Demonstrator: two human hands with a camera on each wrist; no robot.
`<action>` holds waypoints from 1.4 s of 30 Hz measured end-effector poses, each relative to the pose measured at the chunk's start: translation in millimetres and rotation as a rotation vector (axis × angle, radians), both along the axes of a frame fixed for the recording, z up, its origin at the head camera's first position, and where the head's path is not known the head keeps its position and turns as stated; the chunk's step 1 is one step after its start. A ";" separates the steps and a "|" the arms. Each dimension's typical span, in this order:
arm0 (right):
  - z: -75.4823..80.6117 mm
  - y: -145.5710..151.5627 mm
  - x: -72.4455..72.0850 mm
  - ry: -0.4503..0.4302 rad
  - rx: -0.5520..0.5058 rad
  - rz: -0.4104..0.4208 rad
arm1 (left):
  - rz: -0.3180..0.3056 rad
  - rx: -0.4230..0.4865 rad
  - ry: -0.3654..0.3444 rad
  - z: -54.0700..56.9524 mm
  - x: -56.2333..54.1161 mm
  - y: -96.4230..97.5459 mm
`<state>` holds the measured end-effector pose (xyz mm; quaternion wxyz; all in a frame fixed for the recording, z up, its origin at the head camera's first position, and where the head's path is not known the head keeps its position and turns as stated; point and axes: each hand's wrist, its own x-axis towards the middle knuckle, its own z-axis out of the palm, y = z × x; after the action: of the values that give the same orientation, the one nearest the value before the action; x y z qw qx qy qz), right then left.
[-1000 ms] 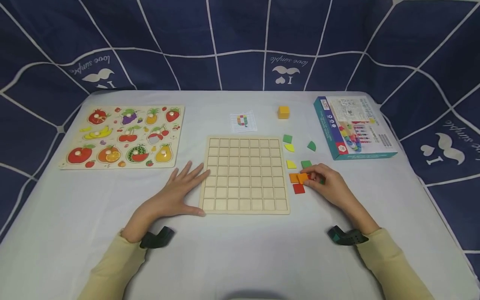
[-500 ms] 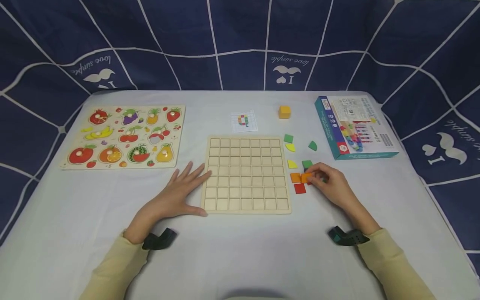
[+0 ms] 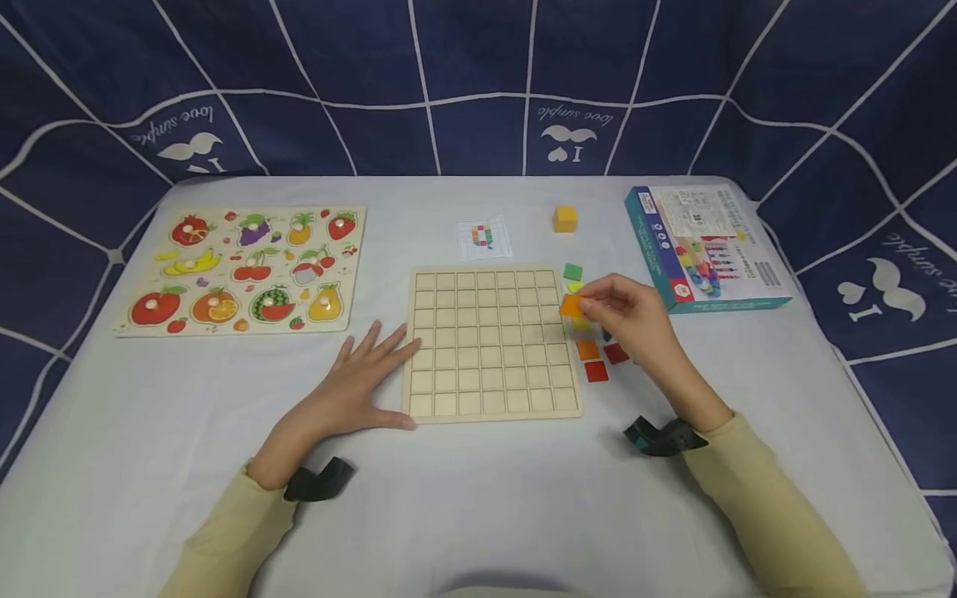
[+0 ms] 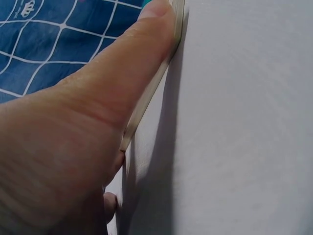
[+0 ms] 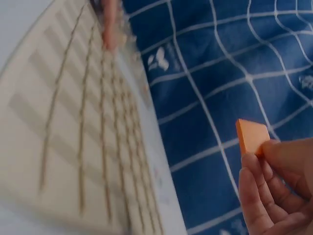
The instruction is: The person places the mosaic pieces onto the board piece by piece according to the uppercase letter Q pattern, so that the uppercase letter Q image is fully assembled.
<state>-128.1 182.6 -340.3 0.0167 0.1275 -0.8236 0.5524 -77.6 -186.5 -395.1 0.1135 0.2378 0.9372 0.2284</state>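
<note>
In the head view my right hand (image 3: 631,320) pinches a thin orange square tile (image 3: 571,306) between thumb and fingers, at the right edge of a wooden grid board (image 3: 478,345). The right wrist view shows the same orange tile (image 5: 253,137) raised in the fingertips. My left hand (image 3: 355,386) lies with spread fingers on the board's left edge, its thumb at the near left corner. A second orange tile (image 3: 588,350), red tiles (image 3: 596,371) and a green tile (image 3: 572,272) lie right of the board. Yellow pieces are partly hidden by the right hand.
A fruit puzzle board (image 3: 239,274) lies at the left. Behind the grid board is a small card (image 3: 483,238) with a coloured tile pattern. A yellow cube (image 3: 565,219) stands to its right, and a flat box (image 3: 706,249) lies farther right.
My right hand has picked the orange tile up from the pile and carried it away from me and leftward to the board's edge. My left hand stays in place.
</note>
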 end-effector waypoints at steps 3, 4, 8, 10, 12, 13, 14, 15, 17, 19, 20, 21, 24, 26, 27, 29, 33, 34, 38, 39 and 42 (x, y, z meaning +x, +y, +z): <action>9.3 -28.4 -13.9 -0.064 -0.125 0.040 | 0.008 0.003 -0.004 0.0 0.4 0.7; 10.5 -37.8 -18.5 -0.091 -0.158 0.053 | 0.009 0.003 -0.007 0.4 0.7 1.1; 2.4 -73.0 -36.4 -0.211 -0.219 0.091 | 0.016 0.007 -0.012 2.4 2.6 3.6; -7.2 -87.1 -43.1 -0.262 -0.229 0.116 | 0.019 0.008 -0.015 2.9 3.8 4.3; -17.6 -97.7 -47.6 -0.318 -0.231 0.135 | 0.022 0.011 -0.020 2.5 4.7 4.8; -22.6 -101.6 -49.2 -0.334 -0.229 0.144 | 0.022 0.009 -0.020 2.4 4.7 5.0; -26.9 -104.8 -50.3 -0.352 -0.225 0.148 | 0.021 0.008 -0.020 2.2 4.6 4.9; -30.8 -107.6 -51.1 -0.363 -0.219 0.149 | 0.021 0.007 -0.020 1.9 4.3 4.9; -37.0 -111.5 -52.0 -0.353 -0.184 0.149 | 0.020 0.006 -0.020 1.3 3.6 5.0; -42.5 -113.7 -52.0 -0.301 -0.124 0.145 | 0.019 0.002 -0.022 0.8 2.9 5.0; -44.9 -114.2 -51.6 -0.265 -0.083 0.143 | 0.019 -0.001 -0.025 0.7 2.8 4.9; -47.0 -114.6 -51.0 -0.224 -0.037 0.141 | 0.018 -0.004 -0.027 0.5 2.6 5.0; -51.6 -114.7 -48.3 -0.110 0.105 0.137 | 0.016 -0.011 -0.034 0.9 2.6 5.3; -52.8 -114.7 -46.5 -0.056 0.175 0.139 | 0.013 -0.017 -0.034 1.5 2.8 5.8; -52.9 -114.7 -45.8 -0.035 0.201 0.141 | 0.012 -0.018 -0.033 1.9 2.8 6.1; -52.5 -114.5 -44.6 -0.009 0.230 0.143 | 0.009 -0.021 -0.031 2.8 2.9 6.8; -50.8 -114.2 -44.0 0.010 0.255 0.144 | 0.005 -0.022 -0.034 4.5 3.2 7.6; -50.4 -114.3 -44.0 0.010 0.257 0.143 | 0.005 -0.023 -0.035 4.9 3.3 7.6; -49.7 -115.8 -43.8 0.022 0.270 0.146 | 0.008 -0.036 -0.040 5.5 3.0 6.6; -49.6 -116.4 -43.6 0.031 0.280 0.146 | 0.009 -0.038 -0.041 5.4 3.0 6.3; -49.0 -119.0 -43.1 0.062 0.321 0.148 | 0.014 -0.039 -0.040 5.1 3.2 5.2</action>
<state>-171.2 63.6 -389.3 -0.0188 0.2057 -0.8887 0.4094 -74.4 -181.3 -390.0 0.1355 0.2246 0.9405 0.2159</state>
